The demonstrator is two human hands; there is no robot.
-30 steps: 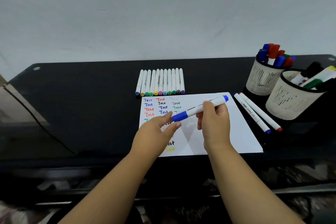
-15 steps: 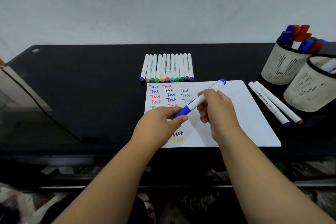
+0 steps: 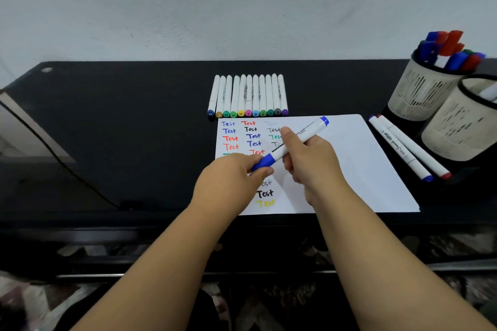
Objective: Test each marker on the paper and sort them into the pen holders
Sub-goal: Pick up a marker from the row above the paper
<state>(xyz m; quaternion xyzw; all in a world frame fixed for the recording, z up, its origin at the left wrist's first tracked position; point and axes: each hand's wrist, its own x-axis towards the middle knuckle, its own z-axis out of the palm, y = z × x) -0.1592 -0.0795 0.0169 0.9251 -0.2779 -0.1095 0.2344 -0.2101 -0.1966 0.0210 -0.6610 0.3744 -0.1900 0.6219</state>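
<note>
Right hand (image 3: 309, 161) fingers curled around the barrel of a white marker with blue cap and blue end plug (image 3: 291, 144), index finger extended along the top of the barrel, thumb side hidden. Marker is tilted, blue cap end low and toward the near-left, plug end high toward the far-right, held above the white sheet of paper (image 3: 349, 169). Left hand (image 3: 228, 183) has thumb and forefinger pinched on the blue cap, remaining fingers curled under; cap looks seated on the barrel, can't tell if it's loosened. Both forearms come in from the near edge of the black table (image 3: 121, 129), wrists roughly level, hands meeting over the paper's middle-left. Paper lies at the table's near edge, centre-right, with columns of "Test" written in blue, red, black, green and yellow on its left part; some words are hidden under the hands. Row of white fine-barrel markers with coloured end caps (image 3: 248, 95) lies side by side just beyond the paper's far-left corner, toward the table's centre. Two white markers, one blue-tipped and one red-tipped (image 3: 403, 149), lie side by side just off the paper's right edge. Two cream mesh pen holders with black rims at the table's right edge: the far holder (image 3: 419, 91) packed with blue, red and green capped markers, the near holder (image 3: 457, 131) touching it, contents mostly out of frame.
</note>
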